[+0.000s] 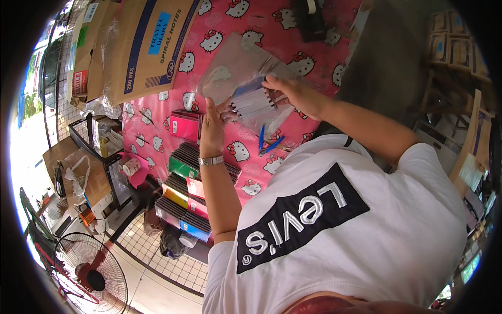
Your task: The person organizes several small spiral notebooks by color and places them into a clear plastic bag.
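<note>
A stack of small spiral notebooks with a blue cover showing sits within a clear plastic bag above the pink table. At its left end, my left hand grips it through the plastic, thumb raised and fingers partly behind the bag. My right hand closes on the opposite end, with its thumb across the upper edge. Just below the stack lie blue-handled cutters, touched by neither hand. Beside my left wrist rests a pink notebook pile.
Several stacks of colored spiral notebooks line the near left table edge. A big cardboard box occupies the far left, and a black tape dispenser the far side. Lower left stands a fan. Patterned pink cloth covers the table.
</note>
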### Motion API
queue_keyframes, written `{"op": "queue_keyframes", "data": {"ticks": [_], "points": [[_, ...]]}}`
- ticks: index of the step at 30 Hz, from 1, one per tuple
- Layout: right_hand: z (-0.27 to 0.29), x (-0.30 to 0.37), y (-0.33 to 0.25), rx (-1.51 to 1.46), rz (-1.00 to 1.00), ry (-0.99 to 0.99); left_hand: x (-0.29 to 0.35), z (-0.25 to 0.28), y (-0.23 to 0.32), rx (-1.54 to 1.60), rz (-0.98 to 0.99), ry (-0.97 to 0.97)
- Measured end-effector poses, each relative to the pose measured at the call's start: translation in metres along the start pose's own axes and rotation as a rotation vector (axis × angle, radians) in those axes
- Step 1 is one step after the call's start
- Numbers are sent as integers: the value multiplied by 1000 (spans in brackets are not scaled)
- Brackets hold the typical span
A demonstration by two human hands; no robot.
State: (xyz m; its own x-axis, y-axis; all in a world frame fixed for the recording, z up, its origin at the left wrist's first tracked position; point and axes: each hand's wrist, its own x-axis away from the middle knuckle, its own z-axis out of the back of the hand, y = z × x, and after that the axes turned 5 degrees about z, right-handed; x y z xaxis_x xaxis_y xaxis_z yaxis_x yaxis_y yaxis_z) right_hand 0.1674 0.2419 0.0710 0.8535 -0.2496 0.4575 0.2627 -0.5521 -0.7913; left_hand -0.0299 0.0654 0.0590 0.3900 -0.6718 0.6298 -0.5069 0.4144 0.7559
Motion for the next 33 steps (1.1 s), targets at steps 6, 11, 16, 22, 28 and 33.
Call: {"op": "queue_keyframes", "data": {"ticks": [6, 11, 16, 22, 28, 33], "points": [[50, -28, 20, 181, 70, -145, -17, 15, -48, 152, -165, 39], [53, -62, 28, 684, 422, -333, -36, 8, -47, 239, -65, -338], [39, -66, 9, 791, 352, -329, -47, 10, -41, 147, -25, -313], [37, -79, 15, 755, 427, -326, -44, 4, -33, -192, -160, -162], [23, -72, 18, 908, 615, -181, -32, -35, -26, -984, -759, 349], [19, -45, 22, 987, 774, -232, 3, -36, -22, -974, -729, 188]]}}
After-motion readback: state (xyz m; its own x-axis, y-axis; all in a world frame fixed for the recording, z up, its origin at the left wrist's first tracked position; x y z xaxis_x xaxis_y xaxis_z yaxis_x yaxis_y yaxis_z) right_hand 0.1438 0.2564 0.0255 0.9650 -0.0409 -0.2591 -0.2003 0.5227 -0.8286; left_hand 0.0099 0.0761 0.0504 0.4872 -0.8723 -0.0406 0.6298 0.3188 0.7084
